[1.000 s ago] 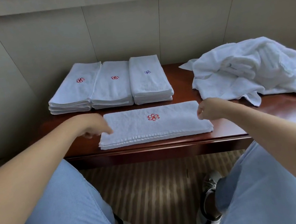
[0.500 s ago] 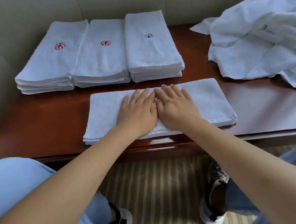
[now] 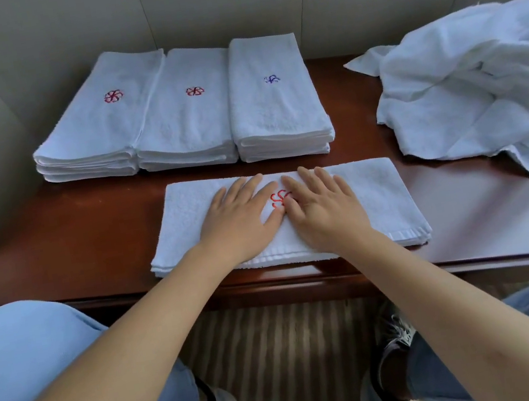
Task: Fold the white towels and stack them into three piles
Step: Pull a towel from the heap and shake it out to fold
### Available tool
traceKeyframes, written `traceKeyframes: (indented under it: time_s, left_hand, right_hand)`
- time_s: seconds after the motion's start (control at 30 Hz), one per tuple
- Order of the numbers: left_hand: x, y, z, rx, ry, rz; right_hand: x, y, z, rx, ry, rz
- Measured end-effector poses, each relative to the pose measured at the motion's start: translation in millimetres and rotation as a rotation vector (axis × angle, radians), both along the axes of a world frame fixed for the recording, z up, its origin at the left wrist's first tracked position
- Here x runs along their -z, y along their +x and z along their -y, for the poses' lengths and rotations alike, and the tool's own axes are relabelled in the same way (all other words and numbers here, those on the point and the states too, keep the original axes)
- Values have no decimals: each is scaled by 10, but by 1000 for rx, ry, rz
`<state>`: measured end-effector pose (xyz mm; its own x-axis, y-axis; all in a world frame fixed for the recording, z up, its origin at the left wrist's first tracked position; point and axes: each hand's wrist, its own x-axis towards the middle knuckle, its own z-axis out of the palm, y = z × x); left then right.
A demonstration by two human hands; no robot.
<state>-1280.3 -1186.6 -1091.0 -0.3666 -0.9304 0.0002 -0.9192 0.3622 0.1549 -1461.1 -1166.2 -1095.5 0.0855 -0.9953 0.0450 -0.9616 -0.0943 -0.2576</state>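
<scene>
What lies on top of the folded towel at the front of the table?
Both hands, left and right, lie flat on the towel, side by side. Between them shows part of a red logo; the right hand covers the rest.

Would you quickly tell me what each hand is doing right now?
Left hand: open, fingers straight, pressing flat on the folded towel.
Right hand: open, fingers straight, pressing flat on the same towel.

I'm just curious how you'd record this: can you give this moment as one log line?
step: smoothing folded towel | left hand: flat on it | right hand: flat on it | three piles: behind | unfolded heap: right
</scene>
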Motion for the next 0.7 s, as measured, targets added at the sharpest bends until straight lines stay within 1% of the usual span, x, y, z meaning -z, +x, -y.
traceKeyframes:
  time_s: [0.17, 0.37, 0.47, 0.53, 0.63, 0.7]
  left_hand:
    - [15, 284, 65, -70, 28, 11]
    - [36, 605, 18, -218, 72, 26]
    - [-12, 608, -38, -296, 124, 23]
    - [-80, 562, -72, -298, 160, 43]
    - [-200, 484, -98, -286, 211, 125]
    - [-286, 385, -92, -220, 227, 145]
  right_hand:
    - [-42, -278, -21, 50, 60, -55]
    - [-28, -642, -92, 222, 64, -43]
    - [-49, -752, -132, 303, 118, -13]
    - [-104, -787, -150, 293, 185, 11]
    - [-241, -831, -132, 249, 299, 25]
    - [-371, -907, -102, 197, 359, 39]
